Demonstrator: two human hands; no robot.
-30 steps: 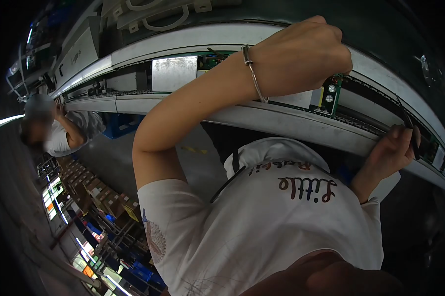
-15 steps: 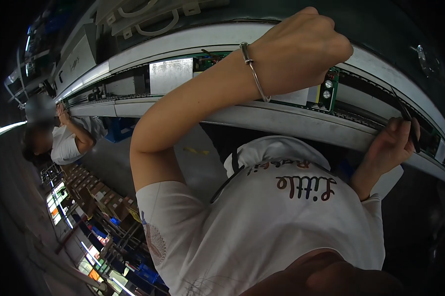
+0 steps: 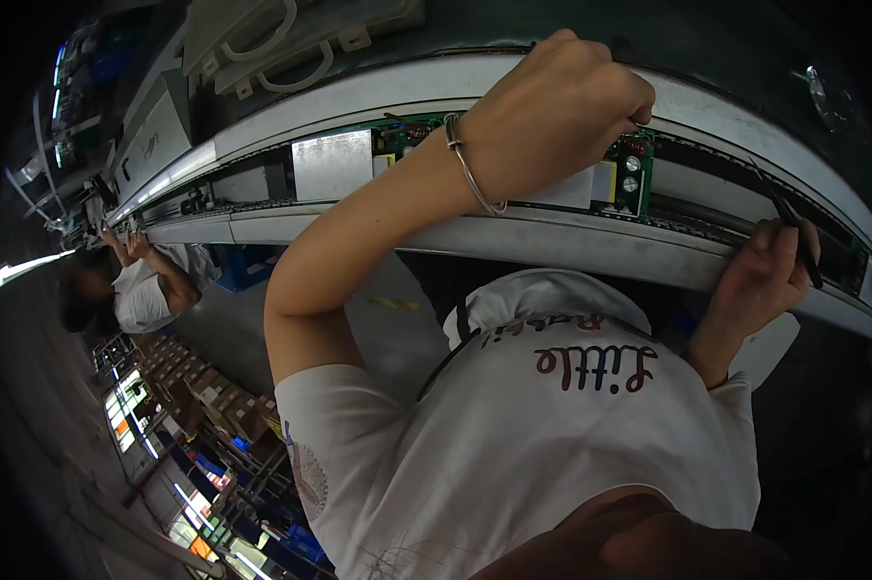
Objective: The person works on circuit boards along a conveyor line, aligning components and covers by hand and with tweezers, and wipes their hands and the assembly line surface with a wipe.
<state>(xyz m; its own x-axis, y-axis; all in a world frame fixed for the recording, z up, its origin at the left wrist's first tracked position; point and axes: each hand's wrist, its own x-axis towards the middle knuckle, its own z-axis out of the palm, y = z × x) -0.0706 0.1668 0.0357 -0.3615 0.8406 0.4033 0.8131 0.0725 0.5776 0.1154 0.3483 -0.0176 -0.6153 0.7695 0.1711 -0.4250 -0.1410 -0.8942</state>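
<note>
My left hand (image 3: 576, 106), with a metal bangle on the wrist, is closed over a green circuit board (image 3: 634, 184) on the rail line. Its back faces me and the fingertips are mostly hidden, so whatever they hold cannot be made out. Round silver-topped components and a yellow-edged part show on the board beside the hand. At the right, my right hand (image 3: 764, 266) grips dark, slim tweezers (image 3: 786, 211), their thin tip pointing up and left above the rails. Left of my forearm lies another board with a flat, silvery-white plate (image 3: 332, 166).
The conveyor's metal front rail (image 3: 358, 230) runs across in front of my body. Pale bags with handles (image 3: 291, 58) lie beyond it. A small clear plastic piece (image 3: 817, 89) is at the far right. Another person (image 3: 151, 290) works along the line at the left, near a blue crate (image 3: 238, 266).
My left hand has shifted slightly left, exposing more of the board. The boards have slid a little left too. The tweezers stay in my right hand, nearly in place.
</note>
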